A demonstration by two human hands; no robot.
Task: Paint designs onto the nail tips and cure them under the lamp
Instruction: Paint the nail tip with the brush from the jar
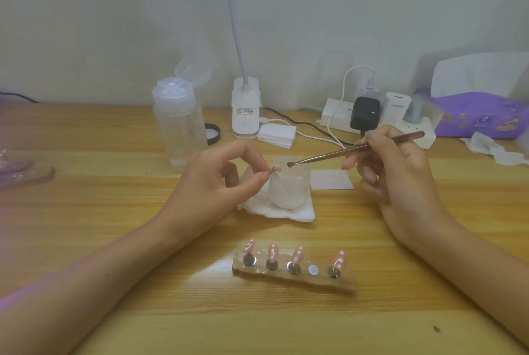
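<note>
Right hand [400,180] grips the brush [337,152] — bristles pointing left — left hand [211,182] pinches a nail tip [275,168].

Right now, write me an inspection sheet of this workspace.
Surface: wooden table, one dark speck front right.
Job's things: four dotted pink nail tips on stand, one spot bare; jar on tissue.
Clutter: open-lidded bottle, pad stack, purple tissue pack.
Grippers: left hand pinches a fifth nail tip; right hand holds brush, tip at the jar mouth.
Cables: white cable and black cable run to power strip.
Surroundings: plain wall, lamp at back.
</note>
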